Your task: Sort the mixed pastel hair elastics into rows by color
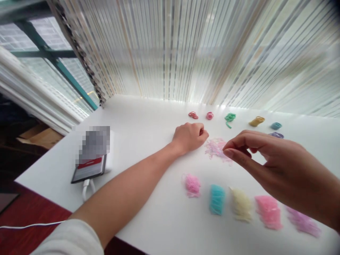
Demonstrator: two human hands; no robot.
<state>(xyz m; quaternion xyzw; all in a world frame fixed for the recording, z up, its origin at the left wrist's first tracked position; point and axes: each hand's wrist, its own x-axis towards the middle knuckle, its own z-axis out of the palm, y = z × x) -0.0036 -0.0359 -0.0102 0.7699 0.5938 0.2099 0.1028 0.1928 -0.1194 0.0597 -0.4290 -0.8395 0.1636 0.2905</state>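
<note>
Preferably, separate strands with a light thumb-and-index pinch | loose pile of thin, pale pink-and-lilac strands [215, 147]: between the two hands' fingertips | left hand [189, 137]: fingers curled closed; right hand [281, 161]: thumb and index pinched together; whether either grips a strand, cannot tell.

Bright daylight through the curtain [170, 49], soft blur, stretched edges

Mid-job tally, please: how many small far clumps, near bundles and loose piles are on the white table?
Small far clumps: 6 (red, rose, green, yellow, blue, purple)
Near bundles: 5 (pink, teal, cream, coral, lilac)
Loose pastel pile: 1
Total in view: 12
</note>
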